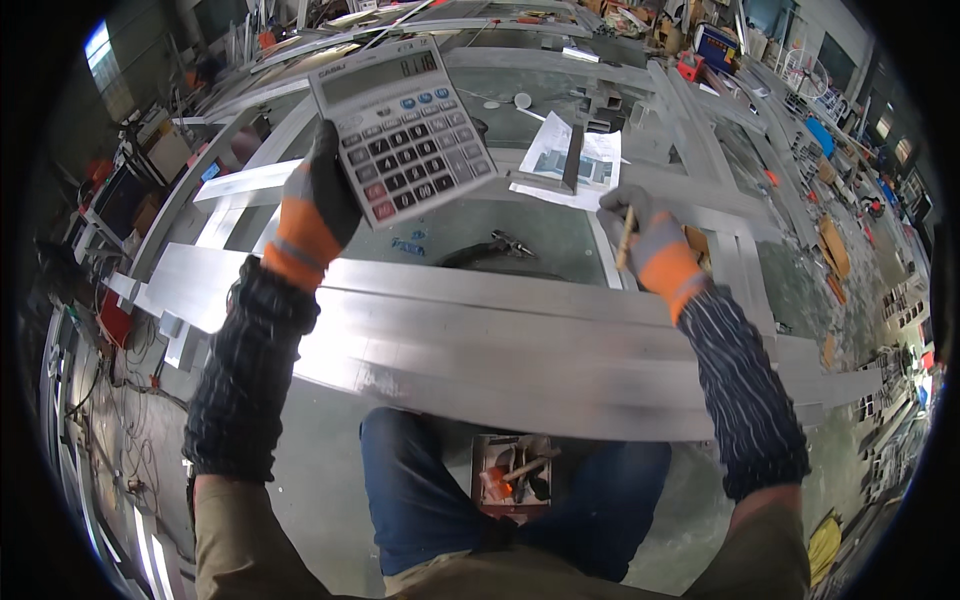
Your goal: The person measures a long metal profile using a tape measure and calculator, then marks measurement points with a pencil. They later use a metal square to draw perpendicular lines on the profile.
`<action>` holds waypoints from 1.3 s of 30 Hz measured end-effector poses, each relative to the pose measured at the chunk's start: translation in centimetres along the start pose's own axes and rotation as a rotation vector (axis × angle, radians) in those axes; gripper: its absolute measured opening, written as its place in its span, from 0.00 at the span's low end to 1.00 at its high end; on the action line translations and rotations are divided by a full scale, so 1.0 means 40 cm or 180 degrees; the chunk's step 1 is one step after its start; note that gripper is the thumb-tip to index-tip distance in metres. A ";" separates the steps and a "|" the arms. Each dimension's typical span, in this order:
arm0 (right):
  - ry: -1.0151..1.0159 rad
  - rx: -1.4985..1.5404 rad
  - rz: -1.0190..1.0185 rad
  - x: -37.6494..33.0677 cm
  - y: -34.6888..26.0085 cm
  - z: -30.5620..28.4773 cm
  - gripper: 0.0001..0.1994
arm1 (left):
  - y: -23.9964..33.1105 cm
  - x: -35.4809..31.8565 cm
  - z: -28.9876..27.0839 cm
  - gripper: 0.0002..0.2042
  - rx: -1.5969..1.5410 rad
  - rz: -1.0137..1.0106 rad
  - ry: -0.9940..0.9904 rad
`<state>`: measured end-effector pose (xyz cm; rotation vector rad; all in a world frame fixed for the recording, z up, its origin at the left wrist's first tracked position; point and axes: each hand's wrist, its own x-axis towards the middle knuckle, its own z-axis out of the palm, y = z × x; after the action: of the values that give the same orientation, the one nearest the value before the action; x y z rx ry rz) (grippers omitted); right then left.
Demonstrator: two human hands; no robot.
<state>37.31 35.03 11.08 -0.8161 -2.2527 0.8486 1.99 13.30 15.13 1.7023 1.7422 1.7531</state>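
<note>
Blue-jeaned legs [420, 490] were bent at the near edge, with a reddish toolbox [476, 468] on the floor between the knees; inside lay a wooden-handled tool [532, 464] and an orange item [494, 484]. Dark striped sleeve covers [742, 385] ran up both forearms to grey-and-orange gloves. Broad silvery metal profiles [480, 345] lay crosswise in front of the knees. Left hand [325, 205] was clamped on the left edge of a desktop calculator [412, 160], thumb along the front; calculator was held up over the frame, tilted, keys and display facing the wearer, dark digits showing. Right hand [645, 235] was pinched round a slim yellowish pencil-like stick [627, 238], which pointed down; exact type couldn't be told. That hand was just beside the lower right corner of a printed sheet [603, 152]; contact couldn't be told. Calculator and stick were well apart, calculator to the left. Between the hands, beyond the profiles, a dark hand tool [510, 243] lay near a black hose [465, 252], its kind unclear. A try square [574, 160] lay across the sheet, its dark blade pointing away. Short square tubes [602, 98] sat just past the sheet. Farther off, more metal bars spread across the workshop, with a blue case [717, 46] and a white fan [804, 73] at upper right.
</note>
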 end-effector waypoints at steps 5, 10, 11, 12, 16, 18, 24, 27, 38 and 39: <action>-0.0608 -0.1510 0.0048 0.299 0.131 0.150 0.20 | -0.171 0.232 0.032 0.27 -0.1539 -0.1087 0.0489; -0.1263 -0.2452 0.0123 0.361 0.187 0.214 0.27 | -0.323 0.381 0.222 0.24 -0.1288 -0.1655 0.0457; -0.1378 -0.2677 0.0046 0.366 0.200 0.209 0.31 | -0.358 0.410 0.267 0.24 -0.1490 -0.1717 0.0319; -0.1396 -0.2740 0.0052 0.367 0.216 0.198 0.31 | -0.392 0.439 0.319 0.23 -0.1706 -0.1779 0.0159; -0.1402 -0.2896 0.0245 0.341 0.249 0.145 0.34 | -0.523 0.518 0.590 0.22 -0.3073 -0.2441 -0.0031; -0.1356 -0.2497 -0.0525 0.428 0.088 0.308 0.35 | -0.823 0.575 0.242 0.15 -0.1283 -0.1291 -0.0174; -0.1387 -0.2316 -0.0073 0.326 0.260 0.147 0.25 | -0.668 0.511 0.592 0.24 -0.2851 -0.2663 -0.0082; -0.1252 -0.2039 -0.0298 0.302 0.266 0.121 0.22 | -0.630 0.477 0.488 0.21 -0.2193 -0.2367 -0.0290; -0.1277 -0.2138 -0.0390 0.254 0.254 0.080 0.23 | -0.868 0.475 0.259 0.23 0.1524 -0.2303 -0.0410; -0.1226 -0.2154 -0.0290 0.235 0.242 0.052 0.23 | -0.834 0.474 0.296 0.24 0.2066 -0.2191 -0.0416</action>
<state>33.08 46.83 5.64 -0.8754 -2.9550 0.1855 -15.03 44.99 -2.76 1.0820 2.5766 0.8142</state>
